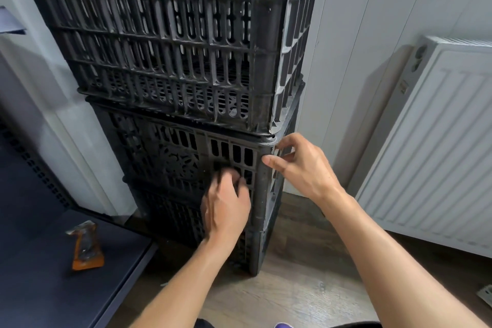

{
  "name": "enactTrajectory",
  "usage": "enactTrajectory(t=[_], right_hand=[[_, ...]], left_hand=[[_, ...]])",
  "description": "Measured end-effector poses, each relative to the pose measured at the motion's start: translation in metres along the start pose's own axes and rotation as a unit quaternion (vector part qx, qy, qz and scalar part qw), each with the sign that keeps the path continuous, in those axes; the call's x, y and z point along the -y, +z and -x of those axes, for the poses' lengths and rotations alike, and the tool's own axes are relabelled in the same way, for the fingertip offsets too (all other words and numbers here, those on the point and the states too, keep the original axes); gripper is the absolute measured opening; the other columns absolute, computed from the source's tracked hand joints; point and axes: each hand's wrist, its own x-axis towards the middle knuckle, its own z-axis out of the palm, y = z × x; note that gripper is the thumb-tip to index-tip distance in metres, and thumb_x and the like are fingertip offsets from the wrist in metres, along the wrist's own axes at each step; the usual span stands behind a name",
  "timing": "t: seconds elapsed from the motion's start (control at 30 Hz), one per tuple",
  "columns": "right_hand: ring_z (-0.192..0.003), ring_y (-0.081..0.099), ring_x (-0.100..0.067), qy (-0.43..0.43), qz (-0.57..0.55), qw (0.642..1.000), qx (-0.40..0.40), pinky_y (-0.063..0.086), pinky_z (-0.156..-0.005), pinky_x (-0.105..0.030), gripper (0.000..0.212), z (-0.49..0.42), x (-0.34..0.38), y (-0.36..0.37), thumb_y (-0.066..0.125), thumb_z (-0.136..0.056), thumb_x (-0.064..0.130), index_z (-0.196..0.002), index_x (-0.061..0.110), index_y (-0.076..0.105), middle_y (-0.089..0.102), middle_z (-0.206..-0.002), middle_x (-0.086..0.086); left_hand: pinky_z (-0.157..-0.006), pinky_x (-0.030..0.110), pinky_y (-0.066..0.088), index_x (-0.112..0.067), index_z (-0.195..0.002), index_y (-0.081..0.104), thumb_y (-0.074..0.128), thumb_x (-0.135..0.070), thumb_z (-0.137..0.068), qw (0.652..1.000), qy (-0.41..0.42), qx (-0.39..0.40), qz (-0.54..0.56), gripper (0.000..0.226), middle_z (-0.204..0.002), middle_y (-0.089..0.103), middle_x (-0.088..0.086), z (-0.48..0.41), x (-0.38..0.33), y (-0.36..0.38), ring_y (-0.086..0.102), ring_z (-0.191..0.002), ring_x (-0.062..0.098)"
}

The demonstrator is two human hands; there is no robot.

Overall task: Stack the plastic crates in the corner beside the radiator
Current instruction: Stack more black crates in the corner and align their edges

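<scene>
The stack (186, 114) of black crates stands upright on the floor (279, 295) in the corner, straight ahead of both hands, its long axis vertical and its near right corner post turned toward the person. The top crate (165, 48) sits on the rim of the middle crate (170, 160), with a bottom crate (173, 218) under that. The right hand (300, 168) pinches the middle crate's near right corner just under the rim, thumb on the near face and fingers wrapped round the side that faces the radiator (439, 141). The left hand (226, 208) is against the near face, lower and left of the right hand; it is blurred, so whether its fingers hook the slots or only press cannot be told. Both hands touch the stack, the right one on the corner that any squaring push would likely turn on. The white wall (359, 34) lies just beyond the stack. The radiator stands apart to the right, with bare floor between. To the left, a pale panel (66, 141) stands just beside the crates, and an orange object (85, 247) lies on a dark surface (40, 287), clear of the hands.
</scene>
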Motion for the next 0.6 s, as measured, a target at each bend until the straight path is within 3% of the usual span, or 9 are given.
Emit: enactTrajectory(t=[0.1,0.23,0.33,0.43,0.6], right_hand=[[-0.089,0.065,-0.008,-0.023,-0.008,0.999,-0.049,0.055,-0.083,-0.039,0.059,0.002,0.007,-0.007,0.072,-0.077,0.063,-0.116,0.029,0.045,0.064,-0.106,0.011],[-0.111,0.059,-0.014,-0.049,-0.017,0.998,-0.028,0.052,-0.094,-0.043,0.093,0.006,0.016,-0.007,0.067,-0.074,0.072,-0.148,0.045,0.018,0.047,-0.137,0.007],[-0.109,0.054,-0.015,-0.062,0.017,0.997,-0.042,0.051,-0.093,-0.042,0.086,0.005,0.021,-0.006,0.059,-0.082,0.071,-0.152,0.043,0.017,0.032,-0.137,0.009],[-0.119,0.048,-0.015,-0.084,-0.027,0.995,-0.048,0.050,-0.098,-0.042,0.086,-0.002,0.021,-0.002,0.067,-0.083,0.055,-0.153,0.037,0.020,0.029,-0.138,0.011],[-0.128,0.039,-0.017,-0.077,-0.088,0.993,-0.025,0.045,-0.105,-0.048,0.088,-0.013,0.012,0.001,0.078,-0.080,0.032,-0.150,0.040,0.026,0.038,-0.140,0.017]], left_hand=[[-0.067,0.032,0.044,-0.015,-0.093,0.055,0.060,-0.020,-0.093,0.988,0.088,-0.108,0.065,0.007,-0.093,0.054,-0.003,-0.015,-0.020,-0.023,0.057,-0.081,0.021],[-0.089,0.034,0.050,-0.008,-0.116,0.054,0.064,-0.022,-0.090,0.965,0.171,-0.163,0.112,0.031,-0.121,0.045,0.005,-0.031,-0.042,-0.049,0.050,-0.111,0.020],[-0.103,0.025,0.040,-0.010,-0.133,0.049,0.067,-0.025,-0.088,0.970,0.200,-0.126,0.055,0.050,-0.139,0.038,0.007,-0.042,-0.048,-0.055,0.038,-0.129,0.019],[-0.105,0.040,0.045,-0.018,-0.138,0.046,0.071,-0.029,-0.086,0.978,0.199,-0.059,0.004,0.059,-0.148,0.031,0.003,-0.050,-0.045,-0.053,0.031,-0.136,0.021],[-0.105,0.042,0.043,-0.024,-0.137,0.049,0.070,-0.039,-0.086,0.981,0.188,-0.042,-0.028,0.057,-0.148,0.033,0.006,-0.054,-0.039,-0.049,0.028,-0.134,0.023]])
